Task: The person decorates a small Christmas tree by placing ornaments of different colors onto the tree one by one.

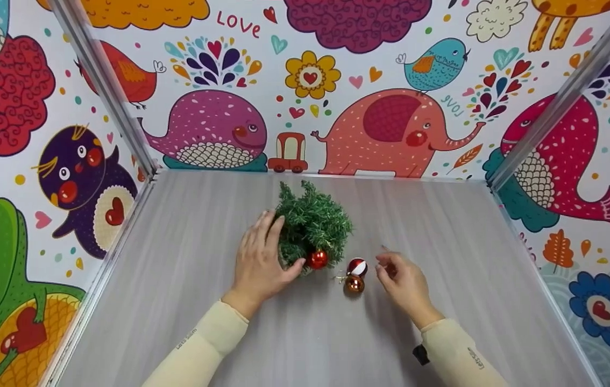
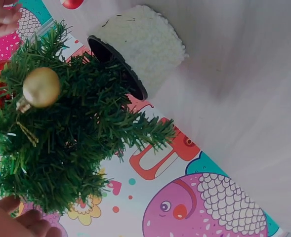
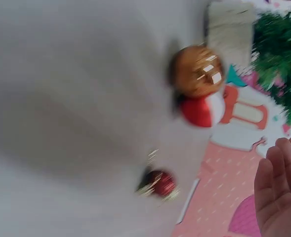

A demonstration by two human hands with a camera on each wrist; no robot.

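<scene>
My left hand (image 1: 262, 258) is at the left side of a small green artificial Christmas tree (image 1: 321, 217), fingers along its branches and thumb near a red ball (image 1: 318, 259). In the left wrist view, a gold ball (image 2: 41, 87) hangs in the branches, and the white rough-textured base (image 2: 143, 47) has a black rim. My right hand (image 1: 404, 282) hovers right of two baubles, fingers loosely bent with nothing visible in them. Those are a red-and-white ball (image 1: 357, 266) and a copper ball (image 1: 354, 285). A small red ornament with gold ribbon (image 3: 162, 183) lies near them in the right wrist view.
The grey wood-grain table (image 1: 197, 231) is enclosed by walls printed with cartoon animals (image 1: 219, 129). Metal rails (image 1: 103, 91) run up the two back corners. A black piece (image 1: 421, 355) shows at the right sleeve.
</scene>
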